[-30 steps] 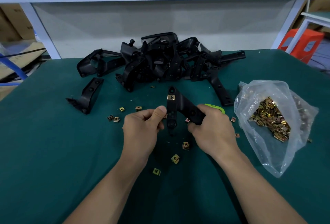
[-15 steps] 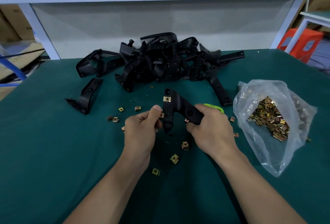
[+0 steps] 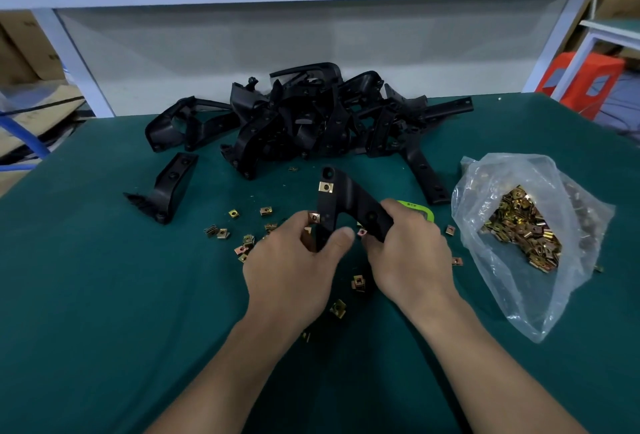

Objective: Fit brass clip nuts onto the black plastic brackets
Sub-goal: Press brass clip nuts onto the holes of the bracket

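Note:
Both hands hold one angled black plastic bracket (image 3: 349, 198) above the green table. My right hand (image 3: 408, 250) grips its right arm. My left hand (image 3: 294, 267) grips its lower left arm, thumb across the front. A brass clip nut (image 3: 326, 187) sits clipped near the bracket's top end. A second brass clip nut (image 3: 314, 216) is at the bracket's left edge by my left fingertips. Loose brass clip nuts (image 3: 242, 239) lie scattered on the table around my hands.
A pile of black brackets (image 3: 311, 118) fills the table's back. A single black bracket (image 3: 169, 187) lies at the left. A clear plastic bag (image 3: 519, 232) full of brass nuts sits at the right. A green tool (image 3: 417, 208) lies behind my right hand.
The bracket has tilted and shifted slightly left. My left thumb has moved across the bracket's lower arm, and a nut now shows at its left edge.

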The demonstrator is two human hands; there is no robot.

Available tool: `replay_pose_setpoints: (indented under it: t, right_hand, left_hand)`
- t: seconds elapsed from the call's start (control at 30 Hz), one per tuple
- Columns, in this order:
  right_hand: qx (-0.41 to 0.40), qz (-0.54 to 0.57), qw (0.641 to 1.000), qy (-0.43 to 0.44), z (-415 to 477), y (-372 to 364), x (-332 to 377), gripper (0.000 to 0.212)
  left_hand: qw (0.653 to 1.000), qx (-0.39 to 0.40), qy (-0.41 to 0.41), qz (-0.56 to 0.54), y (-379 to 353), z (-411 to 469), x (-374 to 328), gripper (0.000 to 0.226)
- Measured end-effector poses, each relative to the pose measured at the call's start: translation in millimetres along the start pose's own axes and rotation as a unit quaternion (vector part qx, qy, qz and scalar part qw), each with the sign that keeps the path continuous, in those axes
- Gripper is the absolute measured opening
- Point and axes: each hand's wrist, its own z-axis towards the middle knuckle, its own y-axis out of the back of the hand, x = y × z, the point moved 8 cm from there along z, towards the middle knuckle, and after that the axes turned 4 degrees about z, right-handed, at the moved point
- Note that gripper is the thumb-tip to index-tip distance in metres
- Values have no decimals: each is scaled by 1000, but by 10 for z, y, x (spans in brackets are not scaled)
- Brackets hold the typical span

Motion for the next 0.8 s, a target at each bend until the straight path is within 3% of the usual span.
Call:
replay_pose_setpoints:
  t: [0.17, 0.5, 0.63, 0.8]
  right_hand:
    - [-12, -9, 1000, 19, -41, 3, 56, 16]
    - [11, -12, 1000, 13, -47, -51, 52, 16]
    - [22, -6, 1000, 17, -50, -30, 86, 19]
    - [82, 26, 996, 38, -178, 72, 316, 23]
  left_hand:
    - [998, -47, 15, 47, 35, -16, 7, 33]
    - [996, -57, 1, 61, 23, -4, 23, 40]
    - [993, -71, 4, 90, 65, 9, 16, 53]
    - [998, -58, -21, -4, 173, 104, -6, 46]
